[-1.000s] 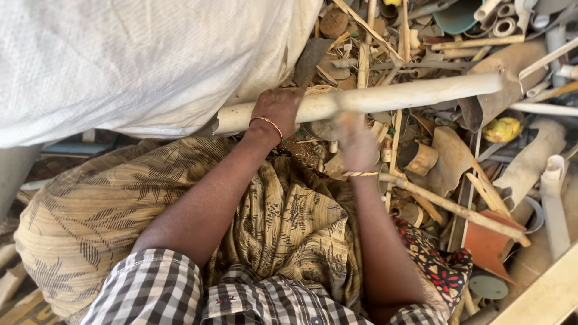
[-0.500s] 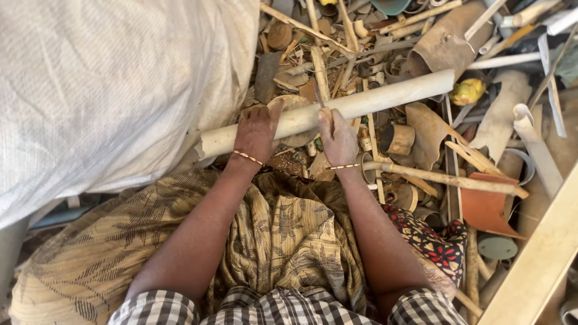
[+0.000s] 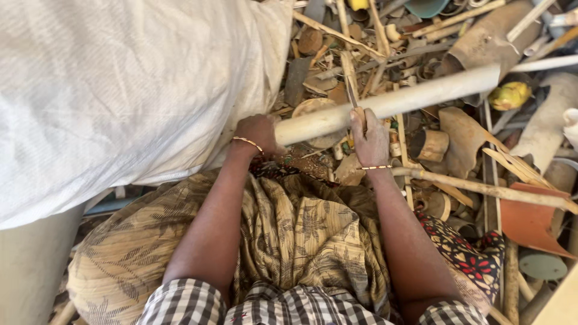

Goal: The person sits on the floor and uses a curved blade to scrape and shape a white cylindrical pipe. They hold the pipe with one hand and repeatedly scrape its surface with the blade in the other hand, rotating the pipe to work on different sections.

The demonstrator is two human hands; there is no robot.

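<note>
The pipe lies across the heap of scrap, one end up and to the right, the other running under the white sack. It is long, pale and dusty.

What worries me is the blade. The right hand is closed around its handle and holds the thin dark blade upright against the pipe, just beside where the left hand grips. My guess is that on a round, dusty surface the edge could skate sideways, and the left hand is the nearest thing in that line. The pipe also rests on loose offcuts rather than anything flat, so it may roll or drop under pressure and throw the blade off. The sack pressing on the left end could shift too.

Both arms reach straight out from the body over the patterned cloth on the lap, elbows in, wrists level, each with 1 thin bangle. The left hand is curled over the pipe from above, fingers wrapped down its far side, pinning it. The right hand sits right of it, knuckles up, fist tight on the tool, thumb hidden. A second thin stick lies below the pipe, untouched.
</note>
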